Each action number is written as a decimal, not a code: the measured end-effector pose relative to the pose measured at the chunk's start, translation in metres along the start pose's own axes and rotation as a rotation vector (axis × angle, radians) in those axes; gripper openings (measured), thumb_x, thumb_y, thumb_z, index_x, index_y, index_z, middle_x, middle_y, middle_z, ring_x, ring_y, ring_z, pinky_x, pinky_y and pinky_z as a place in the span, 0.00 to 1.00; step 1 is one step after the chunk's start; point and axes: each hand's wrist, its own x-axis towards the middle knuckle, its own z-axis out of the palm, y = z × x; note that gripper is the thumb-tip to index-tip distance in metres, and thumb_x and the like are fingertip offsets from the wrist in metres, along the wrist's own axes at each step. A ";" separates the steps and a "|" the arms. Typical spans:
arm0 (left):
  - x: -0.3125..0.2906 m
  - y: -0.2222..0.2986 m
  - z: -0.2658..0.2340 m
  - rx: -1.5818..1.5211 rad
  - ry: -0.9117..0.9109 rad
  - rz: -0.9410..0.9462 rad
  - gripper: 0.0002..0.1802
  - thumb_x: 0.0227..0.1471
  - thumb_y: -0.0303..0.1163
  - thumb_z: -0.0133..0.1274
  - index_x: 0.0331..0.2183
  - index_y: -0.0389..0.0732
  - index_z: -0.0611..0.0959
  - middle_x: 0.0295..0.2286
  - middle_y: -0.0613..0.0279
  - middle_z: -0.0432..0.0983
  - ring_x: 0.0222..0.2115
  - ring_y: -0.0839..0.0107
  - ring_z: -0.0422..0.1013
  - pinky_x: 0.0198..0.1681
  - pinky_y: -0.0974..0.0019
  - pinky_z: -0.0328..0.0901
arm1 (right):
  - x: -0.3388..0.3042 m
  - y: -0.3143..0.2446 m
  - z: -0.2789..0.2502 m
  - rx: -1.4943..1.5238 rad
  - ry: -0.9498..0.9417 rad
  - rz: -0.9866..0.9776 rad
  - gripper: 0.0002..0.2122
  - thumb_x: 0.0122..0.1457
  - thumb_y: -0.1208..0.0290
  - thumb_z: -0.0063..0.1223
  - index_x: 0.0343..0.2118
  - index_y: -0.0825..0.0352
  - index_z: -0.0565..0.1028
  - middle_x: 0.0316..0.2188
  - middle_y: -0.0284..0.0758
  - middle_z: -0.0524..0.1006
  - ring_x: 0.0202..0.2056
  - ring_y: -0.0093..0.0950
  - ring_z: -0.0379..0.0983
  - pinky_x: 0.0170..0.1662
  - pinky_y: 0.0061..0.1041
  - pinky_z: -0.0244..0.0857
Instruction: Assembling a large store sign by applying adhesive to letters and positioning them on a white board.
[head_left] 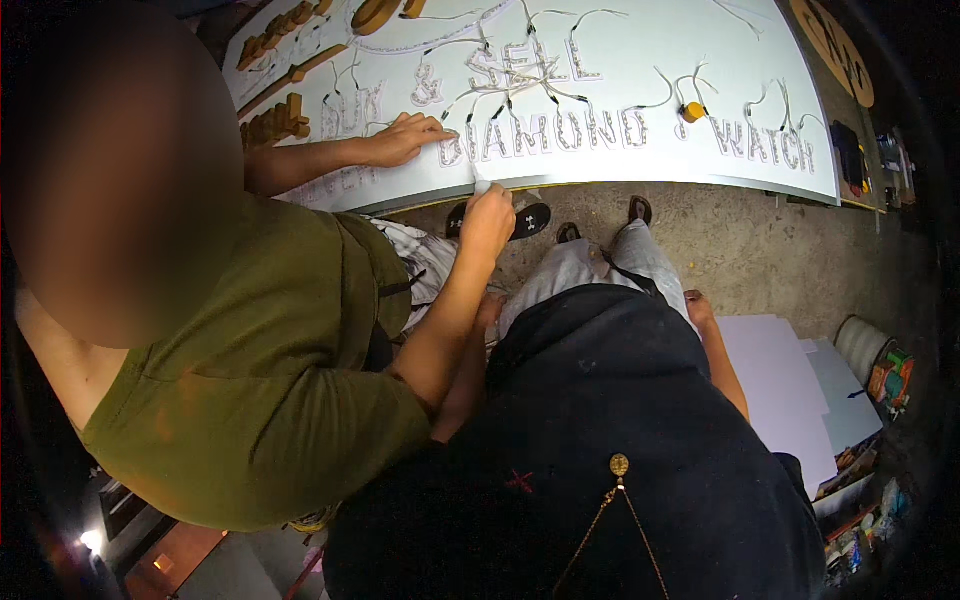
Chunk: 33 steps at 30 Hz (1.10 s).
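Note:
My right hand (701,309) hangs beside my right thigh, with nothing visible in it; how its fingers are bent is unclear. Partly hidden behind a co-worker's forearm, my left hand (491,309) hangs near my left thigh, its fingers too small to make out. At the white table (640,171), the co-worker's left hand (405,142) presses fingertips beside a row of clear, outlined letters (545,134). The co-worker's right hand (489,222) grips a white object with a narrow tip (482,187) at the table's near edge. Thin wires (510,90) trail from the letters.
A yellow roll (692,113) stands among the letters. Brown cut-out letters (275,122) lie at the table's left end. A round brown panel (835,50) is at the far right. Pale sheets (765,390) and a grey cylindrical container (862,345) stand on the right. The co-worker's green-shirted body (270,400) is close on my left.

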 end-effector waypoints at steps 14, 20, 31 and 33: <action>-0.105 0.122 -0.046 2.130 0.363 -0.012 0.18 0.53 0.40 0.46 0.43 0.40 0.75 0.39 0.56 0.72 0.40 0.63 0.69 0.41 0.61 0.63 | -0.002 -0.016 -0.016 0.137 0.036 0.011 0.17 0.48 0.69 0.56 0.41 0.73 0.74 0.35 0.50 0.77 0.39 0.37 0.75 0.43 0.29 0.66; -0.100 0.230 0.023 3.570 0.974 0.836 0.21 0.48 0.38 0.48 0.42 0.35 0.76 0.45 0.42 0.69 0.47 0.46 0.65 0.51 0.51 0.59 | 0.004 -0.021 -0.014 0.053 -0.028 0.050 0.20 0.48 0.66 0.58 0.42 0.72 0.73 0.36 0.50 0.77 0.41 0.39 0.74 0.44 0.30 0.65; -0.060 0.031 -0.054 3.355 -0.128 2.826 0.22 0.44 0.34 0.53 0.43 0.37 0.72 0.45 0.55 0.65 0.47 0.55 0.59 0.52 0.54 0.52 | 0.002 -0.029 -0.027 -0.041 -0.024 0.069 0.16 0.50 0.65 0.56 0.40 0.69 0.74 0.31 0.45 0.78 0.35 0.35 0.76 0.39 0.28 0.67; -0.048 0.013 -0.046 3.198 -0.566 2.980 0.22 0.44 0.35 0.53 0.43 0.37 0.72 0.44 0.55 0.65 0.48 0.55 0.58 0.52 0.53 0.51 | 0.008 -0.025 -0.024 -0.041 -0.001 0.007 0.16 0.51 0.65 0.55 0.40 0.70 0.74 0.31 0.45 0.78 0.33 0.34 0.76 0.38 0.28 0.67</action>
